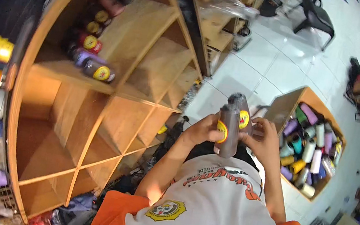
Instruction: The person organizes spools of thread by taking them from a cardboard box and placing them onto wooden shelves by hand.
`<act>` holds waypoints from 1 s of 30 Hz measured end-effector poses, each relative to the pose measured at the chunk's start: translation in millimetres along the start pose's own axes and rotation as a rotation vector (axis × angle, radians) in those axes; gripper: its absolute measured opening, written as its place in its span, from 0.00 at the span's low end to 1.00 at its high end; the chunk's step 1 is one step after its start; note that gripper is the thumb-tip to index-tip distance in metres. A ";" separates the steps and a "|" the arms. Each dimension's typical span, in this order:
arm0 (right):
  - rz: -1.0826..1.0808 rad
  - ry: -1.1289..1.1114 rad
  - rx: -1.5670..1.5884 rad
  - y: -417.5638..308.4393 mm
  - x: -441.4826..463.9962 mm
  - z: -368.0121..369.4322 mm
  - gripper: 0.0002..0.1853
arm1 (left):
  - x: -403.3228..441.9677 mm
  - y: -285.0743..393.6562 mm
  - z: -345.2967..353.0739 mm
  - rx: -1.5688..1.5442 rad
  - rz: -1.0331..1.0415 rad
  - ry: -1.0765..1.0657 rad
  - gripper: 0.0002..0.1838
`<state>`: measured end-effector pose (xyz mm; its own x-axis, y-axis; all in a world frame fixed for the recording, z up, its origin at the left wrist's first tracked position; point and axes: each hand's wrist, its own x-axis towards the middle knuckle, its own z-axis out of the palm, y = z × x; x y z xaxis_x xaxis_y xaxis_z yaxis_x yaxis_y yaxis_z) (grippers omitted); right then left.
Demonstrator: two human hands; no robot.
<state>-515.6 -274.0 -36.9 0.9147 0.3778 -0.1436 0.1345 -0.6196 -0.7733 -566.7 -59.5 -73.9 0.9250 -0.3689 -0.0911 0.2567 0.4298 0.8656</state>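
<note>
Shelf unit, wooden, compartmented (118,91): landmark for the entries below.

Front dark spool (230,138), one: clear-wrapped, yellow round label, near-upright; right of the shelf unit, in front of the wearer's shirt (216,205).

Rear dark spool (242,105), one: similar label, tilted; right of the shelf unit, just behind the front spool.

Left hand (202,131): on the shelf unit's side of the spools; fingers bent round the front dark spool, gripping it.

Right hand (265,141): on the spools' side away from the shelf unit; fingers curled, partly spread, at the rear dark spool; whether they grip it, cannot tell.

Labelled spools (93,44), row: in the shelf unit's upper left compartment.

Box (283,107), open-topped: well right of the shelf unit, on tiled floor (245,68); filled with assorted coloured spools (308,152).
</note>
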 end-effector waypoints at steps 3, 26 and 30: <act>-0.310 -0.201 0.121 -39.9 27.7 29.0 0.31 | -43.8 31.2 -13.9 0.197 -0.065 0.062 0.38; -0.984 -0.161 0.315 -309.5 250.3 279.5 0.28 | -115.4 -10.6 26.6 -0.104 0.731 1.195 0.28; -0.963 -0.262 0.368 -306.1 246.0 278.9 0.24 | -110.6 -26.1 32.7 -0.129 0.784 1.321 0.28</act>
<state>-438.0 200.5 -7.7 0.3673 0.7614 0.5342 0.5943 0.2497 -0.7645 -684.9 -56.8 -70.3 0.3976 0.9152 -0.0655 -0.4397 0.2527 0.8619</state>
